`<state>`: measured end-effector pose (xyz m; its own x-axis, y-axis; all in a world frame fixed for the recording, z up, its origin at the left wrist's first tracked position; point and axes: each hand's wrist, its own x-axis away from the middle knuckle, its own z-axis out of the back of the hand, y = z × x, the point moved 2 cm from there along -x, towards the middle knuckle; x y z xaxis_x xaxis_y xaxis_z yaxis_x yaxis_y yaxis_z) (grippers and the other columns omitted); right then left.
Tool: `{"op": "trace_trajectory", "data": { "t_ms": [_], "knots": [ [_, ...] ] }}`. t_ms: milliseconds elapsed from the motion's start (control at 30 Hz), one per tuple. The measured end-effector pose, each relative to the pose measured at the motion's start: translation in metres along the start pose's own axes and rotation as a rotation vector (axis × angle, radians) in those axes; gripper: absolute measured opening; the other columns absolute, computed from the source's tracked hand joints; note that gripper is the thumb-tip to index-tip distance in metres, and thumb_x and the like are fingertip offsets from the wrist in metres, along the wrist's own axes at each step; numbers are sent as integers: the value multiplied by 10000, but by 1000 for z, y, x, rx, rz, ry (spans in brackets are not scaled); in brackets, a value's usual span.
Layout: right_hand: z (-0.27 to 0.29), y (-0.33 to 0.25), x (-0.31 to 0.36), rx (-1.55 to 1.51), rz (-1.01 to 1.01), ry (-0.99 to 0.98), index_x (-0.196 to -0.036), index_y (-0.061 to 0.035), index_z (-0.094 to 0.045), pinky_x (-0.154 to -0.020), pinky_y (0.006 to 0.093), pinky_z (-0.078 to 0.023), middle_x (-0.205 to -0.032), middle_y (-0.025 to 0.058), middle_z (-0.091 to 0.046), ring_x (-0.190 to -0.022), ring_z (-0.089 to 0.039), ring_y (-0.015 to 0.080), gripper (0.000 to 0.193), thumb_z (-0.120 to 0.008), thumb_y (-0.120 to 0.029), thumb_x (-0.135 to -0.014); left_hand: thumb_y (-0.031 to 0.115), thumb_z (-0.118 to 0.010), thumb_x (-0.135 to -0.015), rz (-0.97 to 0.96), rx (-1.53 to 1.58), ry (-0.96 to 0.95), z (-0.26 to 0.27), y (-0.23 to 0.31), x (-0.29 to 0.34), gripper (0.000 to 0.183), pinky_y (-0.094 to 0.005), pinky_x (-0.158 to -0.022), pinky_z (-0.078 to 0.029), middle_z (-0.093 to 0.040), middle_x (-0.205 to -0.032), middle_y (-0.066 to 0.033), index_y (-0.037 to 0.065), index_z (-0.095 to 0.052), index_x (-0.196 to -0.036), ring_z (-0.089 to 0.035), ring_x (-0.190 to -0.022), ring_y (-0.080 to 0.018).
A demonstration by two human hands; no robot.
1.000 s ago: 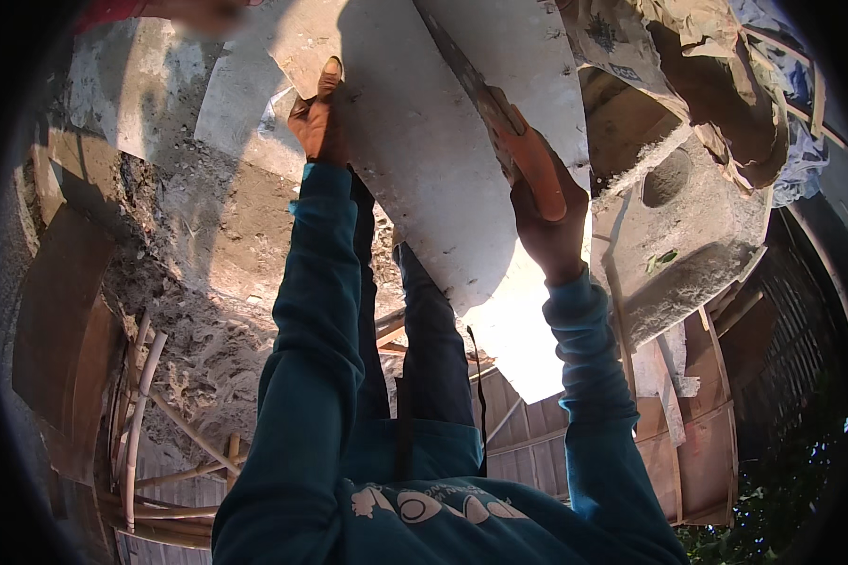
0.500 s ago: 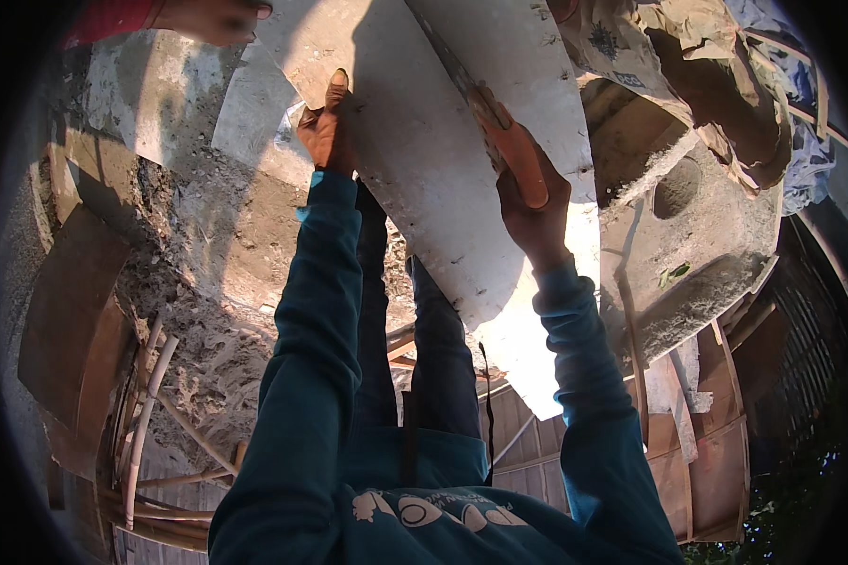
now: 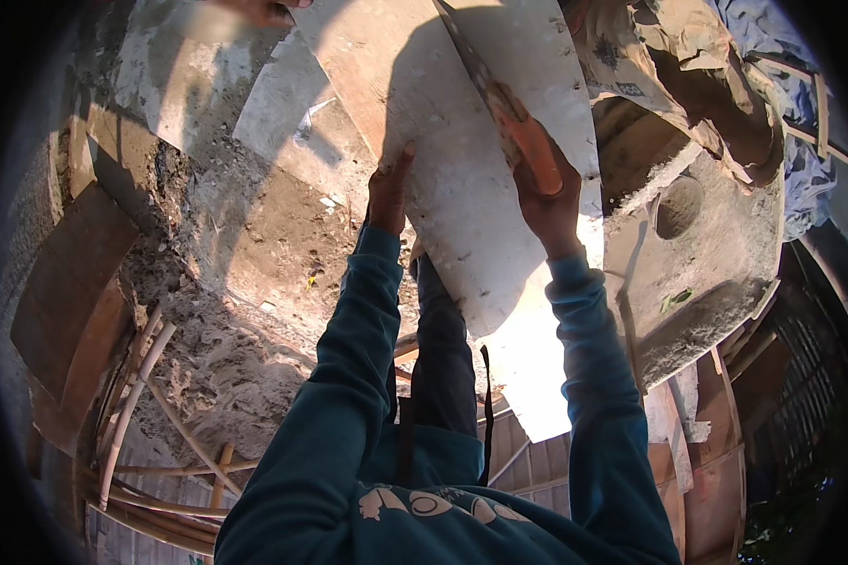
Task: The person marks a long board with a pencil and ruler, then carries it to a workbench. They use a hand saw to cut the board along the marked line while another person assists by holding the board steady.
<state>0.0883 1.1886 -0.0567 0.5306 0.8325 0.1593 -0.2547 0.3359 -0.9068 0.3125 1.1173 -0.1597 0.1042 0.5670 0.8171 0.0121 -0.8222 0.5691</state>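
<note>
Board point(image 3: 471, 212), wide and pale, sits beneath and to the left of the right grip; its sunlit near end reaches back toward the body. Right hand point(image 3: 548, 212): fingers wrapped around the orange handle of a saw point(image 3: 537, 155), no slack visible. Left hand point(image 3: 388, 193), left of that grip: thumb along the board's edge, fingers hidden (cannot tell whether they close on it). Blade point(image 3: 468, 49) runs away from the right grip along the board; depth not readable. Judgement: strokes best kept straight, in line with the right forearm, lightly pressed, left hand steadying the edge well clear of the teeth. Right of the right grip, a gritty slab point(image 3: 725, 212) with a round hollow; beyond it, a crumpled paper sack point(image 3: 622, 47). Far ahead-left of both grips, another person's hand point(image 3: 264, 11), partly out of frame.
</note>
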Motion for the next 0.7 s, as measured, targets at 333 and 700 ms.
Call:
{"op": "trace_trajectory", "data": {
  "t_ms": [333,700],
  "knots": [
    [1,2,1,31,-164,-76,-1322,25,-568,-671,250,-504,-948,79,-678,-779,-636,111,425,-586,15,-897,398,-850,-794,95,44,38,-6,-3,0,646,-334,-910,-477,-665,-1124,-80,-41,-629,-1213,-591,-997,-187],
    [-1,-34,-14,45,-176,-155,-1373,-11,-540,-837,313,-539,-1121,170,-698,-970,-704,218,536,-625,30,-845,341,-869,-781,36,79,94,-9,-2,4,598,-323,-875,-488,-676,-1106,-78,-36,-643,-1188,-603,-958,-172]
  ]
}}
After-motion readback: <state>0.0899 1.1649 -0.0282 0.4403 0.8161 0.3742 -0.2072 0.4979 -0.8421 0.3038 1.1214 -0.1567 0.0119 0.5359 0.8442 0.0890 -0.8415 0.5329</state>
